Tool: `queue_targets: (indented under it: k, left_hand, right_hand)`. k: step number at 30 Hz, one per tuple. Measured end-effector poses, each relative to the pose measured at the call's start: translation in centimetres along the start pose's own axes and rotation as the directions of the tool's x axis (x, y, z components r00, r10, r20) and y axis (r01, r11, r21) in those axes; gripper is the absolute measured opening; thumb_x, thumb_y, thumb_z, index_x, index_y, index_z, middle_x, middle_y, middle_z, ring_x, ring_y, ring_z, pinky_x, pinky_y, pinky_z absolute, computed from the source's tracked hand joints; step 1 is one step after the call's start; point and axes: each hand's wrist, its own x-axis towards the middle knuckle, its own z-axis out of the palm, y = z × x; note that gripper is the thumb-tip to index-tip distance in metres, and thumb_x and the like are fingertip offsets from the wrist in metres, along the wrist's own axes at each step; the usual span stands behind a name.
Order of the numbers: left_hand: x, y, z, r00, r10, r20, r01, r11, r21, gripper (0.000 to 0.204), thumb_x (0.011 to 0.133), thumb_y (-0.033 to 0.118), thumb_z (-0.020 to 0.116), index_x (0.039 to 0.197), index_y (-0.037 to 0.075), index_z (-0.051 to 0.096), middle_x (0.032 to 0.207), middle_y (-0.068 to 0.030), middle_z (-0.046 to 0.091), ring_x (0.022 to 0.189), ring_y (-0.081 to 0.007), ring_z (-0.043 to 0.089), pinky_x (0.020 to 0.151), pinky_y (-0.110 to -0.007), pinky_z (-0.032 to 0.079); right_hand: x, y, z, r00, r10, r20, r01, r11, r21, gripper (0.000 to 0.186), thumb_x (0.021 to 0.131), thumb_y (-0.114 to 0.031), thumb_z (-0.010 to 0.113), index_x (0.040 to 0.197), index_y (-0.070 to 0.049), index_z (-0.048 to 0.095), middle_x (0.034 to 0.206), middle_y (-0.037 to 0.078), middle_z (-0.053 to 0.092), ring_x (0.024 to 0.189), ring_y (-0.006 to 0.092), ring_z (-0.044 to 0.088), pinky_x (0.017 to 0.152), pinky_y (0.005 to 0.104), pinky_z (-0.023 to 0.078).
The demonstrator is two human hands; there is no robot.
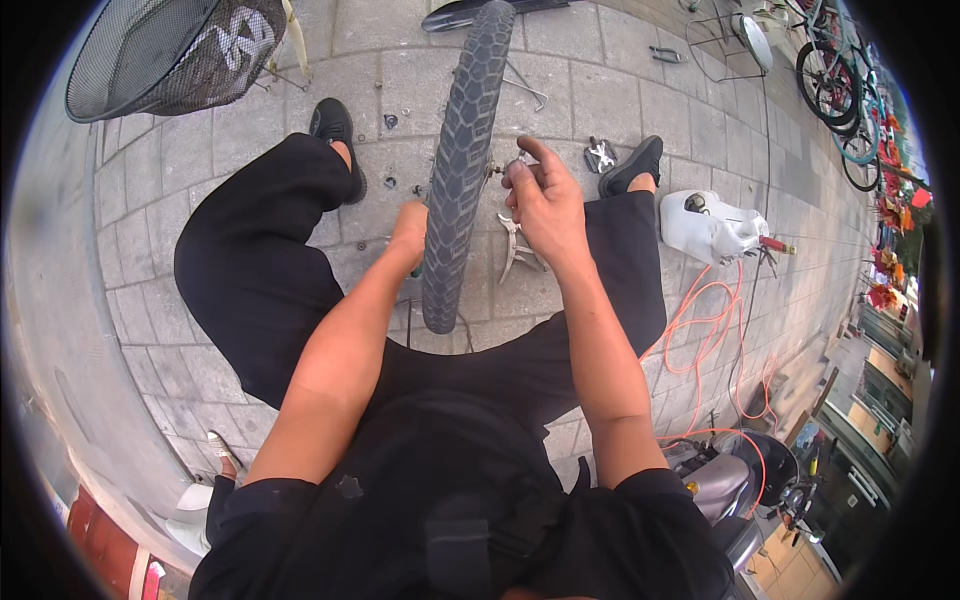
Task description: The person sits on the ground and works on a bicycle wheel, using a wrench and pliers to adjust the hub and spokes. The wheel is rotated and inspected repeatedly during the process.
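A bicycle wheel with a black knobbly tyre (466,165) stands upright between my legs. My left hand (408,235) is at the wheel's left side, its fingers hidden behind the tyre. A bit of something green shows below that hand. On the other side, my right hand (545,205) is close to the axle (494,170). Its thumb and fingers are bent together around a small shiny piece, too small to name. Beneath the right hand, a silver metal part with two arms (517,248) lies on the paving.
Small nuts and washers (390,121) lie left of the wheel. Another silver part (600,155) is by my right shoe. A white plastic jug (705,225), orange hose (700,320) and scooter (725,482) are to the right. A mesh basket (165,60) stands far left.
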Motion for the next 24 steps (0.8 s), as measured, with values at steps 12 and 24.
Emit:
queue_targets:
  k: [12,24]
  left_hand:
    - [4.0,-5.3,-3.2,0.978,0.207,-0.013,-0.196,0.941,0.277,0.037,0.082,0.015,0.071,0.105,-0.013,0.067,0.098,-0.0236,0.073,0.089,-0.0307,0.069,0.079,-0.046,0.052]
    - [3.2,-3.5,-2.4,0.982,0.186,0.026,-0.184,0.921,0.343,0.032,0.082,0.015,0.073,0.101,-0.01,0.07,0.09,-0.0162,0.073,0.08,-0.0202,0.063,0.071,-0.042,0.051]
  right_hand:
    - [13.8,20.0,-0.2,0.881,0.459,0.112,-0.467,0.882,0.066,0.034,0.097,-0.007,0.058,0.13,-0.002,0.065,0.098,0.009,0.073,0.075,0.0152,0.067,0.062,0.0312,0.056]
    - [-6.7,2.7,4.1,0.982,0.167,-0.085,-0.142,0.959,0.244,0.057,0.102,-0.021,0.062,0.15,0.001,0.04,0.09,0.007,0.063,0.068,0.0092,0.059,0.056,0.0257,0.05]
